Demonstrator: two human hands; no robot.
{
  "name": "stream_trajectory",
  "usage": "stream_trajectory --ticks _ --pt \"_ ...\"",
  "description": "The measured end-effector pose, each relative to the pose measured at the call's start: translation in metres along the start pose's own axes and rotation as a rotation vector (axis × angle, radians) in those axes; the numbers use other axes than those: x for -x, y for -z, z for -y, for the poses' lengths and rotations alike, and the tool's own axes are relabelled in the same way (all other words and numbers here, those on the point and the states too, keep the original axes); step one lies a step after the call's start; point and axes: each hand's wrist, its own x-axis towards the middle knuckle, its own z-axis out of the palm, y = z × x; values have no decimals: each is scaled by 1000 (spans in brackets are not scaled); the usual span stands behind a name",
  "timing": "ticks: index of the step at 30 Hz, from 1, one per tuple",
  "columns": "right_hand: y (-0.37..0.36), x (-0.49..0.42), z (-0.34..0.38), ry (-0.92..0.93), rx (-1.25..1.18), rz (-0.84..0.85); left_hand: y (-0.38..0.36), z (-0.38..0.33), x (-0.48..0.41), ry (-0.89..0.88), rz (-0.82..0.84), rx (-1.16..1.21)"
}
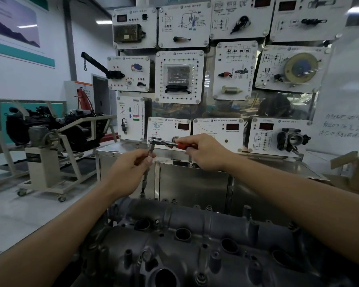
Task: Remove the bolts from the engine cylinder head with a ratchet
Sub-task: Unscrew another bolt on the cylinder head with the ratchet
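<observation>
Ratchet (166,142) gripped by right hand (205,154), left hand (131,168) pinching the extension (146,177); tilt it and the socket (142,194) could slip at the far edge of the head (195,235).

White training panels (179,76) hang above a steel cabinet (195,183) (a mounted engine (17,129) stands left).

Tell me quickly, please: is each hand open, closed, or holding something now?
Left hand: closed, pinching the extension bar under the ratchet.
Right hand: closed, gripping the ratchet by its red handle.
</observation>
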Motion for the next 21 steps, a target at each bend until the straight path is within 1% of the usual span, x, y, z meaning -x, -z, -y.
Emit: stream_trajectory --ticks 3,6,8,11,13,15,17,19,21 --pt "-12 -1 3 11 81 -41 0 0 0 24 -2 70" --pt "-13 5 15 69 150 -63 3 2 1 32 -84 107" --pt "-6 10 27 112 199 -122 6 4 1 38 -146 124" --pt "6 18 49 193 93 -189 9 4 -1 34 -222 42" --pt "5 27 67 258 19 -173 8 3 -2 47 -258 21" --pt "-1 34 79 312 19 -136 8 3 -1 50 -267 6" --pt "-4 36 83 315 10 -101 9 3 0 35 -261 -22" --pt "-1 33 78 301 -60 -84 8 5 -1 35 -259 -19" --pt "6 30 70 287 -112 -49 7 7 -3 31 -216 -29"
